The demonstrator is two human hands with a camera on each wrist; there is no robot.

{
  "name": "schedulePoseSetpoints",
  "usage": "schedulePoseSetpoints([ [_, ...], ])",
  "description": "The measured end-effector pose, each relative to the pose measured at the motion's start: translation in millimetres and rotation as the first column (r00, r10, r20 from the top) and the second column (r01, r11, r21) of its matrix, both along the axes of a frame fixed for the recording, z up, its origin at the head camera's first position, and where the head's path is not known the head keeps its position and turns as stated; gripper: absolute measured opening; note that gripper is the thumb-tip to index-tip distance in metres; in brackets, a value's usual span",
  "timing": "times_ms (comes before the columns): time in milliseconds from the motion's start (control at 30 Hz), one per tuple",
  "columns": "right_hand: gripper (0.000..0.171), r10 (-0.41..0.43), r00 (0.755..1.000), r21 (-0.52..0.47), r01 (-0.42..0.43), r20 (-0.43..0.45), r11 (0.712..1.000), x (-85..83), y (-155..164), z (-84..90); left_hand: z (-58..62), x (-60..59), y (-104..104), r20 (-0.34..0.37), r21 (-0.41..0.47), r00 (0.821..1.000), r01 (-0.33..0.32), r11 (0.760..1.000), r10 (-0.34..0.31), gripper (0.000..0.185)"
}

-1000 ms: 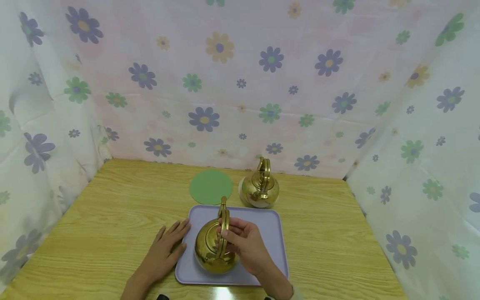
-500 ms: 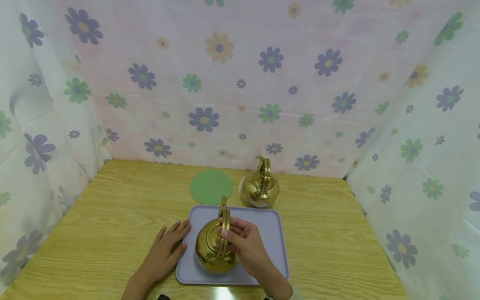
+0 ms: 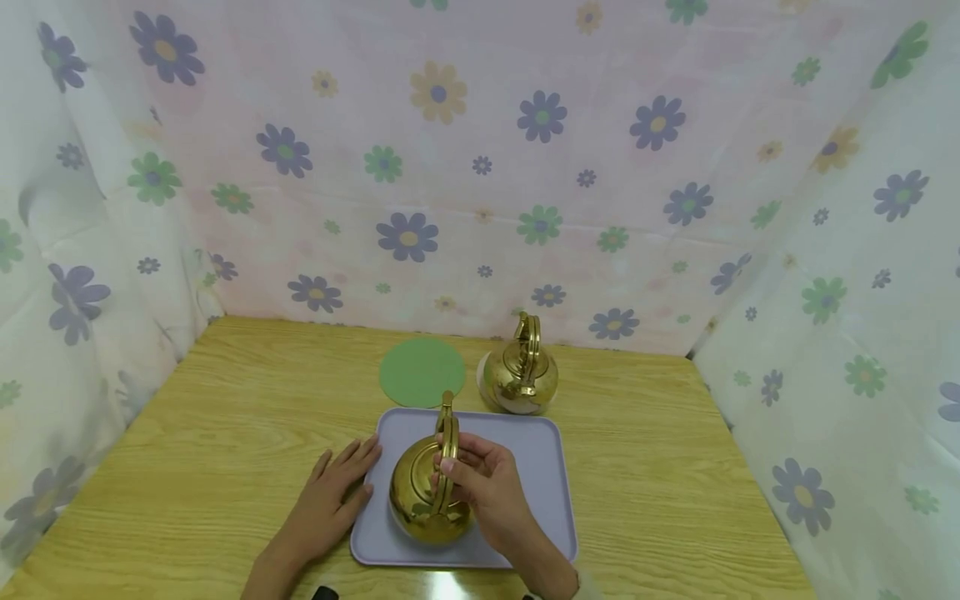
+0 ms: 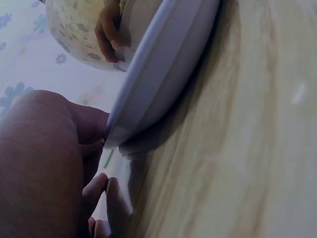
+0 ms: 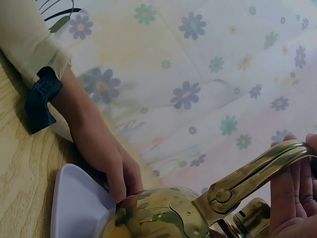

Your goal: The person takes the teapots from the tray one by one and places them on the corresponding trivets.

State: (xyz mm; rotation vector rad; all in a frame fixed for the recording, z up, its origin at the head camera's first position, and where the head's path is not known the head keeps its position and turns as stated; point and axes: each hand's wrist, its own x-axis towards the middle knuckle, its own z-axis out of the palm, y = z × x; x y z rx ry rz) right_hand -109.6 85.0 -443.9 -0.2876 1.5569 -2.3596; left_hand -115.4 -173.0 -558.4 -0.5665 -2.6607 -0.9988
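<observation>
Head view: no brand, label or writing can be read on anything shown. At the lower left of centre, the left hand (image 3: pixel 327 502) is laid flat on the wooden table (image 3: pixel 187 467), fingers straight and slightly spread, their tips touching the left rim of the lilac tray (image 3: pixel 540 467); nothing is gripped by it. In the left wrist view the same tray rim (image 4: pixel 163 64) is seen pressed against the fingers (image 4: pixel 91 134). At lower centre a brass kettle (image 3: pixel 420 500) is seen standing on the tray's left half, and its upright handle (image 3: pixel 447 442) is pinched by the curled thumb and fingers of the right hand (image 3: pixel 487 487). In the right wrist view those fingers (image 5: pixel 290 193) are wrapped round the handle (image 5: pixel 252 176).

Bare tray surface is left to the right of the kettle. Above the tray, a green round mat (image 3: pixel 422 372) is laid just beyond its far edge, and a second brass kettle (image 3: pixel 521 375) is set just beside it. Wide bare tabletop is left on both sides, bounded by flowered cloth (image 3: pixel 480 167).
</observation>
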Motion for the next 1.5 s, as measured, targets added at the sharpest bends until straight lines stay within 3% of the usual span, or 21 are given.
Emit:
schedulePoseSetpoints([
  [400,0.049,-0.018,0.997,-0.021,0.016,-0.077,1.0,-3.5,-3,-1.5,0.6,0.2,0,0.021,0.015,1.0,0.004,1.0,-0.004,0.051],
  [633,0.051,-0.031,0.997,-0.019,0.03,-0.076,0.999,-8.1,-6,-1.4,1.5,1.8,0,0.035,0.019,0.999,0.0,1.0,-0.001,0.05],
  [1500,0.042,-0.074,0.991,0.036,0.078,-0.11,0.996,-30.8,-14,-6.2,-0.6,0.5,1,-0.043,-0.004,0.999,0.004,1.0,-0.004,0.05],
])
